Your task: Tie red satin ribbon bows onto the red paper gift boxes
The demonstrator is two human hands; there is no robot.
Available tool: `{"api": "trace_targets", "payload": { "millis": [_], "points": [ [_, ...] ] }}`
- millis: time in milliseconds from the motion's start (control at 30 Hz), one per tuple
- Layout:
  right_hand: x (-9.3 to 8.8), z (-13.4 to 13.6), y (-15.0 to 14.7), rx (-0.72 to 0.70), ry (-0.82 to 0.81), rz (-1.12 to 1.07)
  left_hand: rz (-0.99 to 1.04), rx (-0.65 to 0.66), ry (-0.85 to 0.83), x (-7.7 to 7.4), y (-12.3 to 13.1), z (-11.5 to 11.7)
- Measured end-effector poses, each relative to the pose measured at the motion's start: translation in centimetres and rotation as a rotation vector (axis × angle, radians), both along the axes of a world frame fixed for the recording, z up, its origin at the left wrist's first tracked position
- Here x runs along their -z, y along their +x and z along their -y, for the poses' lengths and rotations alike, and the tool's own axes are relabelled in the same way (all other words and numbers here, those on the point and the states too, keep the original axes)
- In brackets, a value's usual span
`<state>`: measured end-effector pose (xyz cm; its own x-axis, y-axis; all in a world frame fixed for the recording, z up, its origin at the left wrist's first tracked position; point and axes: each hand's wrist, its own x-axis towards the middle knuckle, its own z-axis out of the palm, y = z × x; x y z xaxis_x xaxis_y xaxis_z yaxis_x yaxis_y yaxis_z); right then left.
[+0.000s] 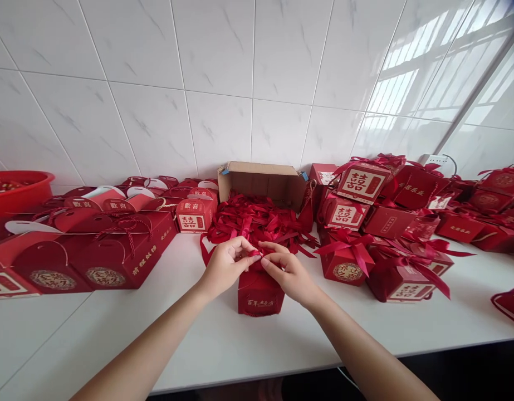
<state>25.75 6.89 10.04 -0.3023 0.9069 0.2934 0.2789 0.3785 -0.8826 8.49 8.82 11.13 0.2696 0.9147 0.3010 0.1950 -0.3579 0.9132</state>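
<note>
Red ribbon (255, 254) pinched between left hand (225, 266) and right hand (290, 273); small red box (259, 296) just beneath.

glossy tiled wall (223, 67), matt cardboard box (263, 184), satin ribbons (257, 220)

Bare surface (240, 345) lies open along the near edge, either side of the small red box (259, 295), hemmed by flat boxes (114, 262) left, ribboned boxes (390, 273) right, ribbon-filled carton (263, 184) behind.

red box (259, 294) with gold lettering; red ribbons (257, 220) in a brown carton (263, 181); red basin (18, 192); white table (223, 340); white marbled tiles (215, 78).
</note>
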Motion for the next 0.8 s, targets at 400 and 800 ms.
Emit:
{"api": "trace_targets", "payload": {
  "millis": [400, 800],
  "points": [
    [-0.2, 0.9, -0.9, 0.208, -0.083, 0.026, -0.252, -0.053, 0.059, -0.4, -1.1, 1.3],
    [-3.5, 3.0, 1.9, 0.154, 0.145, 0.488, -0.353, 0.166, -0.029, -2.7, -1.5, 0.8]
  ]
}}
